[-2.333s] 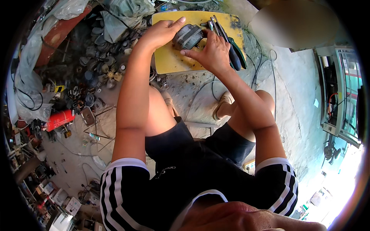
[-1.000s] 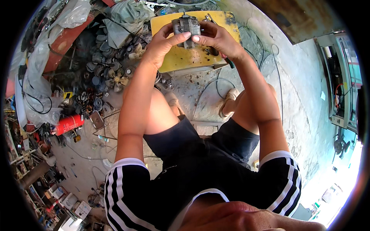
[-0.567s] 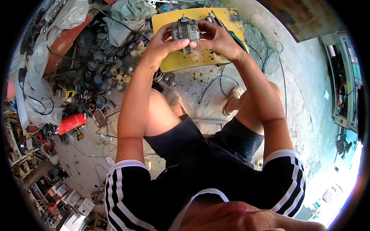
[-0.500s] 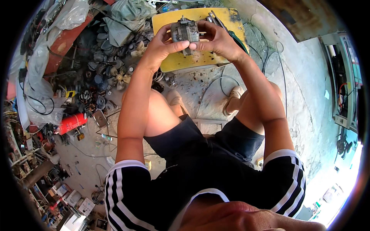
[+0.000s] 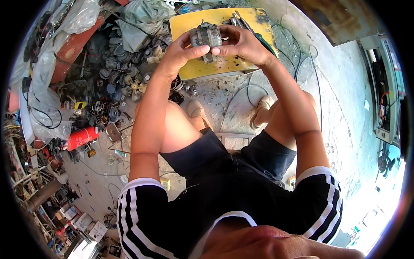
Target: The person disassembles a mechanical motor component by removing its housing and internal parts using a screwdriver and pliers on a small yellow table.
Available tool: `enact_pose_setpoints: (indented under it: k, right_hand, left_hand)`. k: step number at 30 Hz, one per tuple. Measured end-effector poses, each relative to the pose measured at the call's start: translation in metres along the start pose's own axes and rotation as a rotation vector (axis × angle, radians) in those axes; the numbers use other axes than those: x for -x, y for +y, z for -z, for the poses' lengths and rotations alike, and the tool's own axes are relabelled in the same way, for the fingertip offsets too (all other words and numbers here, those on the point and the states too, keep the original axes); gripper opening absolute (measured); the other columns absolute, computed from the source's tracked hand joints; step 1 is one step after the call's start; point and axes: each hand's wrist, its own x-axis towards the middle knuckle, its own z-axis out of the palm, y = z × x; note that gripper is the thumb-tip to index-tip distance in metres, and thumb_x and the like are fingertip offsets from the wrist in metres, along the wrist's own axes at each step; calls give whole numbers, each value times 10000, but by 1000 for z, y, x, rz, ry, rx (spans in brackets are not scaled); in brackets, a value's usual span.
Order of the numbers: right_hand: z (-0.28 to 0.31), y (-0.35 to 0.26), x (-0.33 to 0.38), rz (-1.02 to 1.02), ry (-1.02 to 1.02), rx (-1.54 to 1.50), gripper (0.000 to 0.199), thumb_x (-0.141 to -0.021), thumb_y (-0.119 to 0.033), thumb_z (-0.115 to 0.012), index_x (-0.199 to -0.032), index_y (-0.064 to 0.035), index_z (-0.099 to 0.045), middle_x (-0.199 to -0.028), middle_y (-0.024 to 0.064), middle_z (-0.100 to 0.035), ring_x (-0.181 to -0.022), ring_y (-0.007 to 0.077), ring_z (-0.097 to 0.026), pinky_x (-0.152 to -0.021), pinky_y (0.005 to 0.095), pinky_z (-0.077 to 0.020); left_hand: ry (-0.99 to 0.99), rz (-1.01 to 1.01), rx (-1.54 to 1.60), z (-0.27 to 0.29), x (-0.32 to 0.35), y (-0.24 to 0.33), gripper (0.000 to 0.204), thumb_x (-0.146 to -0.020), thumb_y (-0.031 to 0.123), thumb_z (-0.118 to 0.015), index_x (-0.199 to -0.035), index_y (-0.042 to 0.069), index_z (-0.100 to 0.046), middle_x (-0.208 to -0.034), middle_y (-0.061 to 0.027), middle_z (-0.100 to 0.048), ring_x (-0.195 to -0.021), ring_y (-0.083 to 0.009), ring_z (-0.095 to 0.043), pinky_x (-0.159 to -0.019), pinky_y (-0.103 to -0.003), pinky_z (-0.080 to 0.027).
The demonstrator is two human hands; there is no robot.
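A worn grey electric motor (image 5: 206, 38) with a short shaft sticking up is held between my two hands above a yellow board-topped stool (image 5: 189, 71). My left hand (image 5: 184, 51) is closed around its left side, thumb across the near face. On the other side my right hand (image 5: 241, 45) grips it, and the two thumb tips almost meet at the front. The fingers behind the motor are partly hidden. Just beyond my right hand, metal hand tools (image 5: 236, 20) and a green-handled tool (image 5: 265, 43) lie on the yellow top.
A heap of dark motor parts (image 5: 112, 86) covers the floor at the left, beside a red cylinder (image 5: 82, 138) and clear plastic sheeting (image 5: 45, 99). Black cables (image 5: 319, 86) run over the concrete at the right, near an open metal cabinet (image 5: 381, 90).
The motor and both hands have shifted very slightly left. The grip looks the same.
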Motion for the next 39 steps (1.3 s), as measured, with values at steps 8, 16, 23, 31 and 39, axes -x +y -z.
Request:
enact_pose_setpoints:
  k: [8,16,23,31,39]
  right_hand:
    - [3,0,-3,-35,0,-43,829,-728,-305,-858,-1352,79,-472,-1135,100,-638,-968,142,-606,-889,290,-477]
    - [3,-1,-6,-55,19,-52,791,-730,-317,-847,-1346,36,-498,-1053,39,-644,-909,104,-576,-848,260,-450]
    - [4,-5,-6,-49,-16,-119,718,-748,-275,-834,-1323,17,-518,-1048,34,-644,-908,100,-570,-827,260,-446]
    - [6,9,-13,-30,51,-127,810,-697,-284,-878,-1317,79,-503,-1155,136,-654,-1031,191,-633,-940,321,-476]
    - [7,8,-13,-48,63,-110,844,-690,-304,-878,-1333,86,-494,-1105,136,-676,-1020,192,-643,-937,331,-480]
  left_hand:
    - [6,-52,11,-1,-4,0,783,-703,370,-852,-1311,3,-523,-1234,-102,-596,-1139,-203,-568,-1011,-343,-419]
    - [13,-58,6,5,-13,-10,815,-684,411,-852,-1314,8,-527,-1254,-115,-590,-1170,-222,-551,-1035,-369,-395]
    - [29,-56,-40,3,-15,-7,822,-677,415,-849,-1317,11,-531,-1259,-114,-589,-1167,-221,-552,-1022,-367,-402]
    - [115,-18,-91,-2,-16,-6,852,-665,459,-842,-1319,7,-535,-1242,-134,-603,-1162,-233,-561,-1027,-367,-398]
    - [81,-37,-47,-2,-16,-3,799,-685,472,-828,-1286,13,-569,-1212,-110,-623,-1133,-212,-575,-1025,-362,-399]
